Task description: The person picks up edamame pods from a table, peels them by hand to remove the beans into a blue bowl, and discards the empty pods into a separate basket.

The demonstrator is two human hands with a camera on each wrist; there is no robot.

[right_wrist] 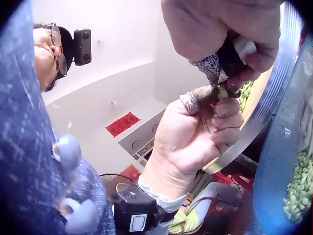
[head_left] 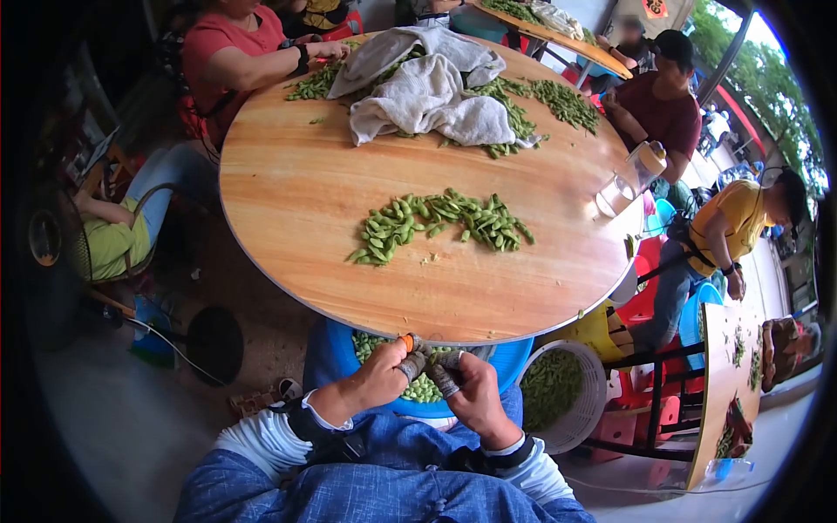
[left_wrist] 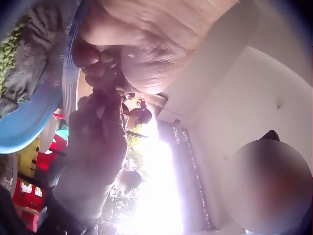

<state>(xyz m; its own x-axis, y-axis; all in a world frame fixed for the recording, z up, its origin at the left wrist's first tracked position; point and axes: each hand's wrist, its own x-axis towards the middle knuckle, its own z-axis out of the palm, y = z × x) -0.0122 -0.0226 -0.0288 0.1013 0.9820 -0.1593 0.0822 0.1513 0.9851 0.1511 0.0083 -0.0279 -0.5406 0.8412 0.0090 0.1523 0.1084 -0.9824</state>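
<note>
- Just off the near rim of the round wooden table, above a blue basin, the left hand and right hand meet fingertip to fingertip.
- Between those tips, in the right wrist view, sits a small green piece, seemingly a soybean pod; fingers hide most of it, so its long axis cannot be told.
- Left hand: fingers curled in, thumb and fingertips pinching the pod from one side, with barely any gap.
- Right hand: fingers bent likewise, its wrapped thumb closing on the same piece from the other side; neither hand looks clearly nearer to it.
- Grey finger wraps cover digits on both hands, and an orange band rings a left fingertip.
- Directly below lie shelled green beans in the basin.
- Ahead, across a bare strip of tabletop, a pile of soybean pods bows in an arc, its long axis running left to right; the left hand appears somewhat nearer, facing the pile's left end.
</note>
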